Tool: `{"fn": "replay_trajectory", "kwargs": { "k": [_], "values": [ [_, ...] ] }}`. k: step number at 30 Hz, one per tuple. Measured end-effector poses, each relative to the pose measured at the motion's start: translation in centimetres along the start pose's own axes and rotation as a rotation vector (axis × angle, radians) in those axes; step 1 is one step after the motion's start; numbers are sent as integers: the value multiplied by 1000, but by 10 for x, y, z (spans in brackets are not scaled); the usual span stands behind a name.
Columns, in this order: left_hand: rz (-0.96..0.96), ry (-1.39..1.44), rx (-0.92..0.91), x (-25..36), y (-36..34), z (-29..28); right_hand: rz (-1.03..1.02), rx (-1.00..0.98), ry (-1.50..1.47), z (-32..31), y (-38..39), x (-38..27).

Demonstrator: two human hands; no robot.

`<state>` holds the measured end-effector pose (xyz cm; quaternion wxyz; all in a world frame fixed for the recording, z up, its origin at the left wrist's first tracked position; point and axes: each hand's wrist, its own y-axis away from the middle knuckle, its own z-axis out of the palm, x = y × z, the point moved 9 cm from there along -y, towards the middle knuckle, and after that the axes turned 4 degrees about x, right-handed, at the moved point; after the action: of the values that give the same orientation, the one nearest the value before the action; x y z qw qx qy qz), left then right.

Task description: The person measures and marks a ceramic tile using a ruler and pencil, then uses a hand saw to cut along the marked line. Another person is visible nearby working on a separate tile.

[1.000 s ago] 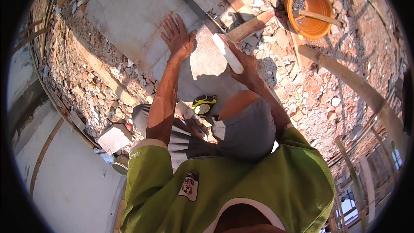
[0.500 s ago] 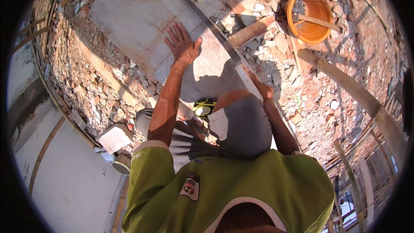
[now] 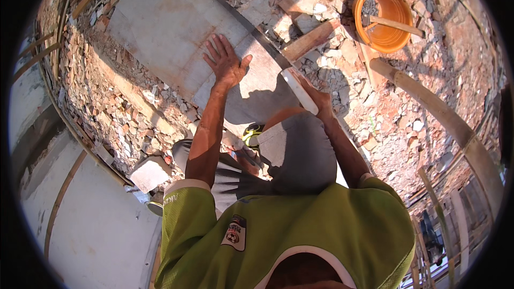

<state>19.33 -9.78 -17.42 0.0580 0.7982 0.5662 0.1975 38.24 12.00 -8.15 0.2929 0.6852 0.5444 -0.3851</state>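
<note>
My left hand (image 3: 227,67) lies flat with fingers spread on a large grey-brown plywood board (image 3: 166,27). Along the board's right side runs a dark edge strip (image 3: 243,21). My right hand (image 3: 316,96) is closed at that edge against a narrow, pale, flat strip (image 3: 300,91), whose far end meets the dark strip. Its fingers are partly hidden behind the strip, and my forearm covers some of its length. My bent knee in grey trousers (image 3: 297,150) is over the near end of the board.
Broken brick and rubble (image 3: 134,118) surround the board. At the far right stands an orange bucket (image 3: 384,43) with a hammer (image 3: 396,25) across it. A bamboo pole (image 3: 428,99) slants down the right side; a pale wall (image 3: 91,214) rises at left.
My right hand and the pale strip have slid forward and left along the board's edge. My left hand stays flat on the board. The view has shifted slightly.
</note>
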Motion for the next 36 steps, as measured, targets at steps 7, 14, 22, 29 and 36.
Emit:
{"fn": "replay_trajectory", "kwargs": {
  "k": [7,14,22,29,36],
  "values": [
    [74,56,10,7,-2,-11,-1,42,-186,19,-61,-10],
    [85,-22,95,8,-14,-5,-52,-2,-54,-7,18,8],
    [50,45,-40,1,-3,-9,33,-51,-102,-32,28,9],
    [111,19,-55,7,-8,-11,6,80,-220,43,-104,-14],
    [52,83,8,7,3,-11,-59,-39,1,-1,15,16]
  ]
}}
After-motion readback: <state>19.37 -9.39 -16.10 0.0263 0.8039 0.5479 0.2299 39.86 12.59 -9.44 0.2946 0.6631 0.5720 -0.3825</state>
